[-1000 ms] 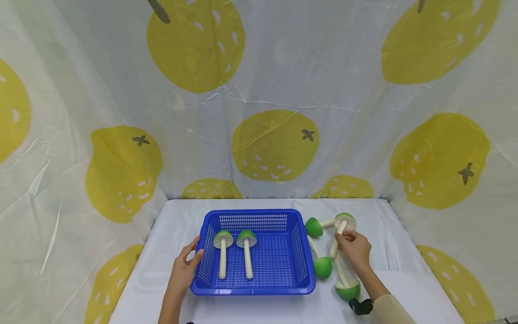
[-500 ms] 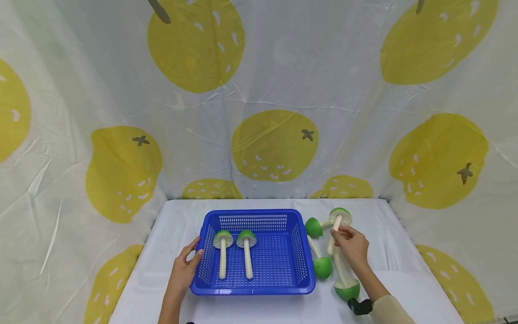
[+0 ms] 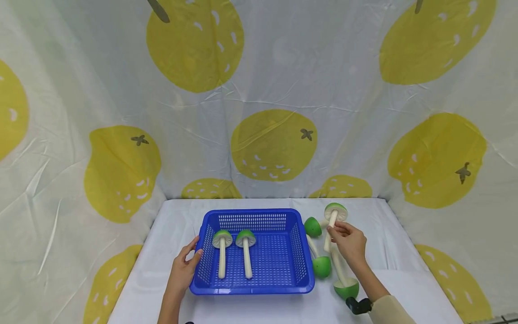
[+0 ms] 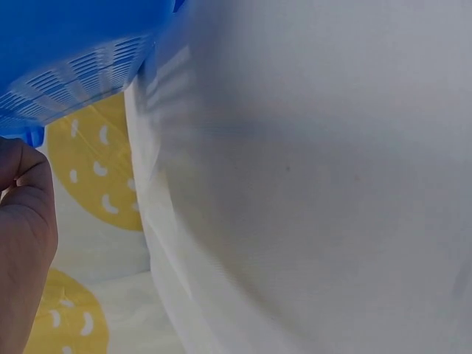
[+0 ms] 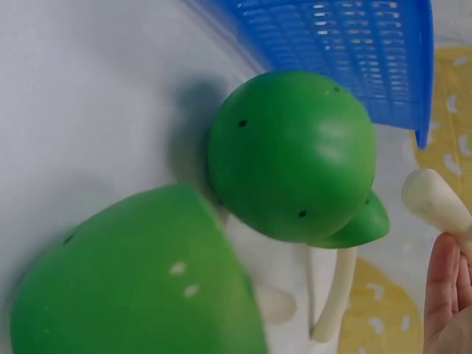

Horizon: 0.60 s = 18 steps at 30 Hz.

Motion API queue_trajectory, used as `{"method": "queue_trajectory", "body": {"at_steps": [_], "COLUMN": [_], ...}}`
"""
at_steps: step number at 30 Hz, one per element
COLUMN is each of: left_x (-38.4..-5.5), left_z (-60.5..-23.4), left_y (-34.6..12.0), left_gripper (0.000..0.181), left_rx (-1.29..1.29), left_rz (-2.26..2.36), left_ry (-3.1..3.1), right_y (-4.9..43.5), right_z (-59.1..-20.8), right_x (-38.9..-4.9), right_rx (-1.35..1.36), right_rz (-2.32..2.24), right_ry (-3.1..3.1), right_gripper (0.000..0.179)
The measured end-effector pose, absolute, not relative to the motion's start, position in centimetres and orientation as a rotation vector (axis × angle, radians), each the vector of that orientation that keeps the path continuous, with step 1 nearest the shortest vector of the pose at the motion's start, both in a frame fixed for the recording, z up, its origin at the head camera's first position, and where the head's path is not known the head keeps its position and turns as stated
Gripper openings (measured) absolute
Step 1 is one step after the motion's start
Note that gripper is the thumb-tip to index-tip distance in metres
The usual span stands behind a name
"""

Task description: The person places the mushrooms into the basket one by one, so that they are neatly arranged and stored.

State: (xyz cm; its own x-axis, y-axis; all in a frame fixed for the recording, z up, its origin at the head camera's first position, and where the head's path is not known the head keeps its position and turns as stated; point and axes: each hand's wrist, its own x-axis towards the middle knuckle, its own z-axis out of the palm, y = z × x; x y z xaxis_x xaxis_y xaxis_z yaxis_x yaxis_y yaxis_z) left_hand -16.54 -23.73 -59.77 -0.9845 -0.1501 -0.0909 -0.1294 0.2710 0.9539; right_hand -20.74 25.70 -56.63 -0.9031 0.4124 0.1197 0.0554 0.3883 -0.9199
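Note:
My left hand (image 3: pixel 183 270) grips the left rim of a blue plastic basket (image 3: pixel 252 291); the left wrist view shows its curled fingers by the basket's edge. Two toy mushrooms, a left one (image 3: pixel 222 256) and a right one (image 3: pixel 247 256), lie inside with green caps toward the back. Right of the basket, my right hand (image 3: pixel 349 244) pinches the white stem of another toy mushroom (image 3: pixel 336 213), its cap tilted up and away. That stem's end (image 5: pixel 431 198) shows above my fingertips in the right wrist view. Part of the stem is hidden by the fingers.
Three more green-capped mushrooms lie on the white cloth: a back one (image 3: pixel 313 227), one (image 3: pixel 322 267) against the basket's right side, and a front one (image 3: pixel 346 289) near my right wrist. Lemon-printed curtains (image 3: pixel 275 146) enclose the table at the back and sides.
My right hand has lifted the pinched mushroom and brought it a little to the left and back. My left hand and the basket stay put.

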Motion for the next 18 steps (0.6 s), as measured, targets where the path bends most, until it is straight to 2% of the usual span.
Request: {"method": "queue_trajectory", "body": {"at_steps": [18], "left_x": [-16.5], "left_z": [-59.6], "left_y": [-23.7], "left_gripper": [0.052], "left_rx": [0.292], "left_rz": [-1.867], "left_ry": [-2.499], "right_y": [22.3], "right_z": [-54.6], "right_x": [-20.2], "right_rx": [-0.224], "right_rz": [1.616], "right_ry": [-2.344], "right_gripper": [0.038]}}
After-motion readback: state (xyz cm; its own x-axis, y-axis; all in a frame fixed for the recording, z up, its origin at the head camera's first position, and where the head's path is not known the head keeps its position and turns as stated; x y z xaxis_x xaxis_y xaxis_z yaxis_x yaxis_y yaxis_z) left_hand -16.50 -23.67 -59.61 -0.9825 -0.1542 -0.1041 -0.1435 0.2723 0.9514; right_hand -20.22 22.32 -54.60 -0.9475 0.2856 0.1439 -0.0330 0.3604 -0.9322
